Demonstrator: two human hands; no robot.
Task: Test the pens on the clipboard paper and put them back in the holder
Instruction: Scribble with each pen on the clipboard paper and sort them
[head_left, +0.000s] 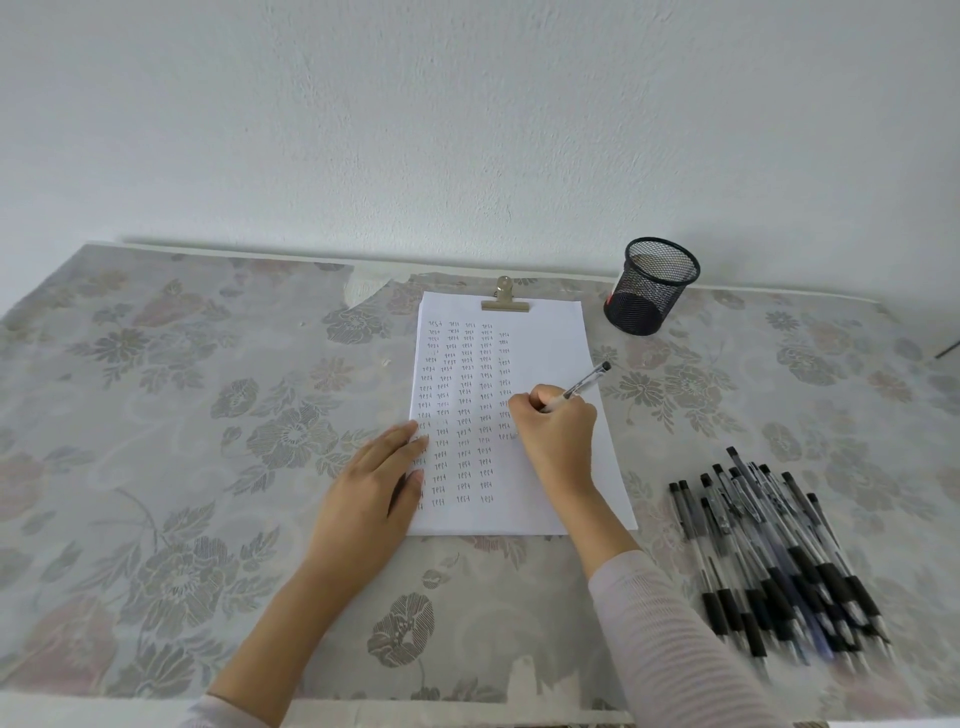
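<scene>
The step in hand is the testing. The right hand (553, 431) grips a pen (584, 383) with curled fingers and writes on the paper (550, 332), at the foot of the fifth column of small "test" words (the tip itself is hidden behind the hand). The left hand (374, 478) lies flat with straight fingers on the left edge of the paper and presses it down on the table (208, 415). A clip (505, 301) holds the sheet at its top.

The holder (652, 286) stands just beyond the upper right corner of the paper, near the wall, and I see no pen rising out of it. A pile of pens (779, 561) lies on the table to the right, well apart from the holder. I cannot tell which of them are tested.

I think the next move calls for lifting the pen from the paper, carrying it forward and to the right, and lowering it through the mouth of the holder. After that, another pen from the pile.
</scene>
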